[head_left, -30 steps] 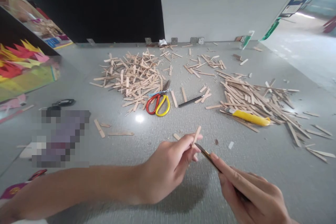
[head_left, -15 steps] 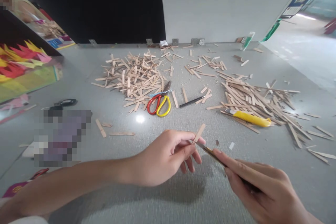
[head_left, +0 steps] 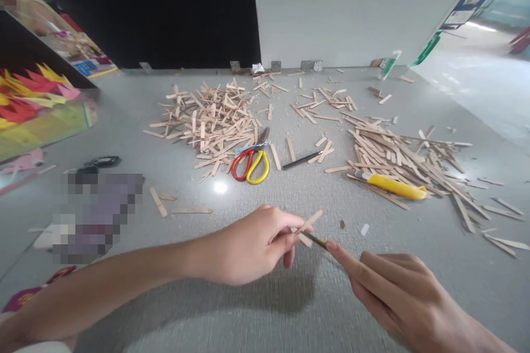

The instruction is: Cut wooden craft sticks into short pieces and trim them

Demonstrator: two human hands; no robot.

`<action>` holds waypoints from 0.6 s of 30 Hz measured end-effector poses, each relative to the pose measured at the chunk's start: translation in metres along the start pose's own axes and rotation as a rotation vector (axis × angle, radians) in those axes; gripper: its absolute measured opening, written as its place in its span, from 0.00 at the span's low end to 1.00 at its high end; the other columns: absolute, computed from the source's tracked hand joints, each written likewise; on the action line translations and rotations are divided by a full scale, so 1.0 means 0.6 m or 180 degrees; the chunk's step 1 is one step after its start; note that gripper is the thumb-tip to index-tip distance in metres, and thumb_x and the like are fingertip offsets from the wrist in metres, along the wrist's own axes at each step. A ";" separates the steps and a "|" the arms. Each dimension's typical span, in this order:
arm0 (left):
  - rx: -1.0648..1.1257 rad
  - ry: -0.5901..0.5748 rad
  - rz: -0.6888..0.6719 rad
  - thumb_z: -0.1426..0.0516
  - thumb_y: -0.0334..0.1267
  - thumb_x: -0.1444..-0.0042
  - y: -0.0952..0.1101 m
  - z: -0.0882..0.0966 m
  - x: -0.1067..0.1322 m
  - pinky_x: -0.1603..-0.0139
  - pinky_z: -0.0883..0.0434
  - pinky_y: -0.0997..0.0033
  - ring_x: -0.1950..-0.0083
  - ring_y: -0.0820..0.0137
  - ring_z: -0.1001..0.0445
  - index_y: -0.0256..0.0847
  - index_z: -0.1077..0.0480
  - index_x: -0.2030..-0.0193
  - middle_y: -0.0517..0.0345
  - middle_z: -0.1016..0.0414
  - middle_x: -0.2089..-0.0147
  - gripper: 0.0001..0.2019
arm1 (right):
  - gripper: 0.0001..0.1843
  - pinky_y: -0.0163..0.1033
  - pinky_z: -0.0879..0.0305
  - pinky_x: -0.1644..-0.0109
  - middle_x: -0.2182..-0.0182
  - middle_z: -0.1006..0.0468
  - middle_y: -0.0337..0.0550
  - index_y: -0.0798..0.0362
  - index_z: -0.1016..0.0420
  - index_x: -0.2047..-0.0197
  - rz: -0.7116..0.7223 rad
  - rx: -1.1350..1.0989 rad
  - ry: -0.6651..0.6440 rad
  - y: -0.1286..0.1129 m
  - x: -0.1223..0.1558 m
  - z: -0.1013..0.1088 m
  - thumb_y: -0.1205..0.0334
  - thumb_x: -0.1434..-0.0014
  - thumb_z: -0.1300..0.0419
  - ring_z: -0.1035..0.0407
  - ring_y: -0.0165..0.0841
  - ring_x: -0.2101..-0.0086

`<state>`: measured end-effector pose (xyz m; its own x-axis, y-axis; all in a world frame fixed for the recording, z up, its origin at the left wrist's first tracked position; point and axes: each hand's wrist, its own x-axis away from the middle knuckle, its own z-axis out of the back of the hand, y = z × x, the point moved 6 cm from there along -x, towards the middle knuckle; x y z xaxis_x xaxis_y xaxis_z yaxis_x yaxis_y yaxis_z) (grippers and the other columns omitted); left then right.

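Observation:
My left hand [head_left: 248, 248] is closed, thumb and fingers pinching small pieces of wooden craft stick [head_left: 312, 220] that cross one another. One piece points up and right past the fingertips, and a shorter end shows below it. My right hand [head_left: 406, 292] wraps round a slim craft knife [head_left: 317, 240], its index finger stretched along the top. The knife's tip meets the sticks at the left fingertips; the exact contact is partly hidden. Most of the knife's handle is covered by the right hand.
Scissors with red and yellow handles [head_left: 257, 168] lie beside a heap of cut sticks [head_left: 211, 121]. A black pen-like tool [head_left: 302, 160] is to their right. Nearby, a yellow utility knife [head_left: 396, 186] rests against more sticks [head_left: 381, 149]. A black-and-white panel [head_left: 351, 11] stands behind.
The stick in my left hand has tilted lower, and a second stick end now shows beneath it. My right hand and the knife have shifted slightly left and down.

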<state>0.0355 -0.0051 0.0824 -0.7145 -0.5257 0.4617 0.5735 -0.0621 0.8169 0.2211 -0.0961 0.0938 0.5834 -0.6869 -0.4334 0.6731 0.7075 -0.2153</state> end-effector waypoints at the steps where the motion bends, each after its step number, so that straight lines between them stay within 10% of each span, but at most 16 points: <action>1: -0.0044 0.0010 -0.0006 0.48 0.38 0.26 0.001 0.000 0.000 0.73 0.40 0.74 0.76 0.74 0.34 0.39 0.24 0.64 0.60 0.25 0.71 0.16 | 0.25 0.38 0.44 0.76 0.76 0.34 0.29 0.63 0.36 0.24 0.0050 0.0008 -0.0009 -0.001 0.001 -0.001 0.74 0.21 0.52 0.41 0.27 0.80; 13: 0.0526 -0.0001 0.0120 0.52 0.36 0.25 -0.005 -0.012 -0.009 0.72 0.33 0.76 0.76 0.74 0.33 0.36 0.25 0.41 0.61 0.25 0.68 0.17 | 0.30 0.37 0.37 0.75 0.76 0.29 0.36 0.71 0.46 0.21 0.0416 0.0430 -0.0289 -0.017 -0.011 -0.001 0.73 0.20 0.64 0.34 0.29 0.79; 18: 0.0647 0.0111 0.0040 0.51 0.34 0.26 -0.009 -0.014 -0.014 0.74 0.34 0.77 0.76 0.75 0.33 0.38 0.26 0.45 0.62 0.26 0.69 0.13 | 0.29 0.33 0.39 0.77 0.77 0.28 0.32 0.60 0.38 0.21 -0.0132 -0.0216 0.0034 0.000 -0.011 -0.010 0.73 0.22 0.52 0.37 0.26 0.81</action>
<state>0.0419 -0.0078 0.0714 -0.6916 -0.5545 0.4628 0.4869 0.1153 0.8658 0.2144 -0.0905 0.0915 0.5505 -0.7143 -0.4321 0.6641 0.6884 -0.2919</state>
